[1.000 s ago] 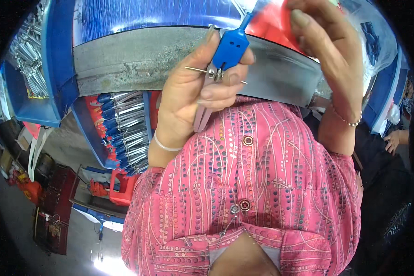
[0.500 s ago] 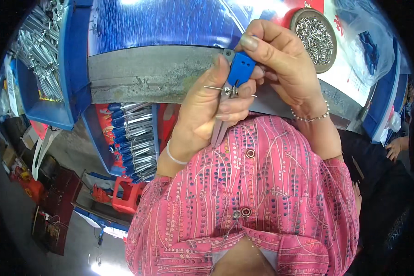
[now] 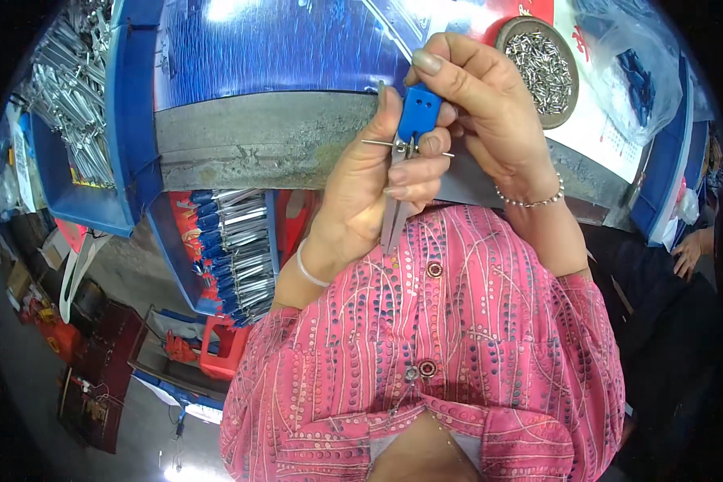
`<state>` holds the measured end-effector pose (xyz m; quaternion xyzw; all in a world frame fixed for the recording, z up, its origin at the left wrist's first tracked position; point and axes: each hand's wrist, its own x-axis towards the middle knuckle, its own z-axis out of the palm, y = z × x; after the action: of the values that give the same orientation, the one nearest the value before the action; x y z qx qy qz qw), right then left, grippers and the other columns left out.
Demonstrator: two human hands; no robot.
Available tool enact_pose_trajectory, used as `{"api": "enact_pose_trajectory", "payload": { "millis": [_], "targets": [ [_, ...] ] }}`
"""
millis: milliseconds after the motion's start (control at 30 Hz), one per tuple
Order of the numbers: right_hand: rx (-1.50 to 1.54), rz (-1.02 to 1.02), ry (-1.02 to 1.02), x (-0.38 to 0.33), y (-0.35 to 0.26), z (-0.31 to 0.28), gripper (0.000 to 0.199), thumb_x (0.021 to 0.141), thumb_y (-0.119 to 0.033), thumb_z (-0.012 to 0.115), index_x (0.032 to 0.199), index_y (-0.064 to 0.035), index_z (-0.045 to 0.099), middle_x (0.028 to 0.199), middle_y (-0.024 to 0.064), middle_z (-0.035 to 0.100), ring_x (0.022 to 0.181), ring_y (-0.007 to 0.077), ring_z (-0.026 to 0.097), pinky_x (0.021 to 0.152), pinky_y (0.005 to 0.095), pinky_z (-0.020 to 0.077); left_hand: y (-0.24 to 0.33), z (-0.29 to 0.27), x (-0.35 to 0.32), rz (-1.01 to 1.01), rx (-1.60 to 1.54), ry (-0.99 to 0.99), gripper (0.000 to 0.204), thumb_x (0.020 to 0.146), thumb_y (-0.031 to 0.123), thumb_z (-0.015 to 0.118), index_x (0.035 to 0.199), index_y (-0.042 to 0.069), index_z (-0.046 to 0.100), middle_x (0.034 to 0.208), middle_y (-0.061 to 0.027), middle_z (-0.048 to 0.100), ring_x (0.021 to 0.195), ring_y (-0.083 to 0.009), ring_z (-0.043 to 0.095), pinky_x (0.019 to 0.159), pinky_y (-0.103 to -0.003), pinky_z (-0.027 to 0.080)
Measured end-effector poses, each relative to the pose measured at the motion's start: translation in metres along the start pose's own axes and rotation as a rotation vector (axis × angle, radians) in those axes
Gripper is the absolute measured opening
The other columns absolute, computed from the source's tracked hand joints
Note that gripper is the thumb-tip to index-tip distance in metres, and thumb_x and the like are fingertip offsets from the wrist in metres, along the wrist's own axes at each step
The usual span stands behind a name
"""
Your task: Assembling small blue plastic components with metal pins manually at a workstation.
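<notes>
— blue trays hold what?
— metal parts, off the grey bench (image 3: 257, 145) edge's left end.
— hands?
— left hand (image 3: 369, 193) grips a compass tool (image 3: 406, 161) above that edge; right hand (image 3: 490, 104) pinches its blue top.

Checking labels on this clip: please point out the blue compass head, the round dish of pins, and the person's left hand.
Blue head (image 3: 418, 112), head view, middle of its plastic face.
Dish (image 3: 508, 40), head view, left rim.
Left hand (image 3: 369, 193), head view, back of the hand.
</notes>
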<state>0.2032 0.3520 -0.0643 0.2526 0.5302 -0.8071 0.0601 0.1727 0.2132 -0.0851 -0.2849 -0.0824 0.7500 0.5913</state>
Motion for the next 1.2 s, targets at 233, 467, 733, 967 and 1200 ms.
{"api": "enact_pose_trajectory", "payload": {
  "millis": [233,467,733,967,1200],
  "targets": [
    [0.003,0.029,-0.059,0.001,-0.001,-0.007,0.017,0.084,-0.022,0.057,0.077,-0.0069,0.054,0.066,-0.0052,0.052,0.048,-0.0025,0.039,0.041,0.0117,0.0293,0.002,-0.001,0.001,-0.036,0.091,0.024,0.047,0.088,0.039,0.045,0.103,-0.006,0.047,0.071,-0.0057,0.044,0.046,-0.0065,0.037,0.038,-0.017,0.03],
    [-0.026,0.022,-0.06,0.005,-0.002,-0.017,0.017,0.084,-0.022,0.058,0.077,-0.0069,0.054,0.064,-0.0062,0.05,0.048,-0.0028,0.038,0.041,0.0122,0.0291,-0.001,0.004,0.01,-0.018,0.16,0.073,0.046,0.089,0.039,0.044,0.103,-0.005,0.045,0.069,-0.0055,0.043,0.047,-0.0062,0.035,0.038,-0.017,0.03],
    [0.09,-0.039,0.047,0.0,0.005,-0.015,0.017,0.084,-0.019,0.057,0.076,-0.0047,0.056,0.062,-0.0063,0.047,0.048,-0.0014,0.034,0.044,0.0132,0.0282,-0.011,0.005,0.015,0.067,0.24,0.117,0.045,0.087,0.041,0.046,0.099,-0.002,0.05,0.069,-0.0052,0.051,0.044,-0.0035,0.034,0.039,-0.016,0.027],
    [0.11,-0.067,0.06,-0.002,0.001,-0.017,0.016,0.084,-0.019,0.057,0.075,-0.0052,0.056,0.063,-0.0056,0.049,0.048,-0.001,0.036,0.043,0.0136,0.0287,-0.005,0.008,0.017,-0.039,0.258,0.134,0.045,0.087,0.042,0.045,0.098,-0.002,0.05,0.067,-0.0039,0.047,0.043,-0.0029,0.033,0.038,-0.016,0.026],
    [0.136,-0.032,0.054,-0.004,-0.004,-0.019,0.015,0.084,-0.019,0.057,0.077,-0.0059,0.055,0.064,-0.005,0.05,0.049,-0.0008,0.037,0.044,0.0137,0.0294,-0.012,0.007,0.02,-0.04,0.25,0.092,0.046,0.087,0.043,0.044,0.098,-0.001,0.049,0.067,-0.0036,0.047,0.043,-0.0027,0.033,0.038,-0.015,0.026]
  ]
}}
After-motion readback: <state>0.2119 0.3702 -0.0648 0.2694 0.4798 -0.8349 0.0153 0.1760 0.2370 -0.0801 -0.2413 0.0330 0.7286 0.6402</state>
